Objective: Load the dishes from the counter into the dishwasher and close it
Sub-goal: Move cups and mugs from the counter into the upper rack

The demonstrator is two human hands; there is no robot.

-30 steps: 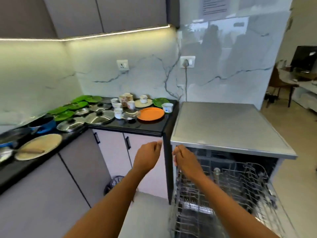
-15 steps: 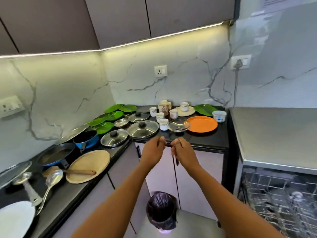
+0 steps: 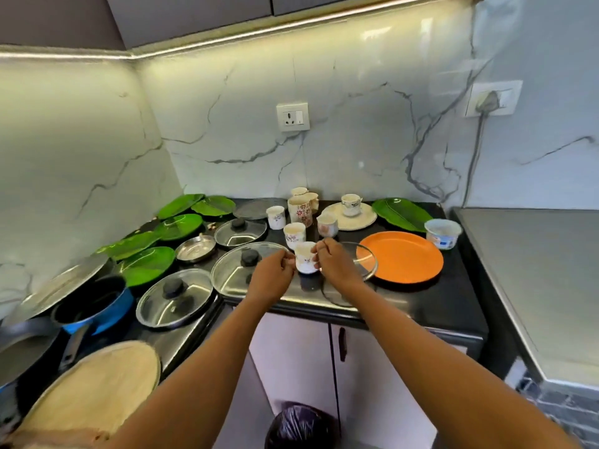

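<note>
Both on one thing here: my left grip (image 3: 274, 277) is curled against the left side of the small white cup (image 3: 305, 261), and my right grip (image 3: 335, 265) pinches its right rim. The cup's near the front of the black bench (image 3: 421, 306), between the big glass lid (image 3: 236, 270) and the orange plate (image 3: 400, 257).

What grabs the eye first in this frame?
Both hands meet on a small white cup at the front edge of the counter, the left hand and right hand pinching it from either side. Just right of them lies a bright orange plate. Green leaf-shaped plates fan along the back left among glass lids.
</note>
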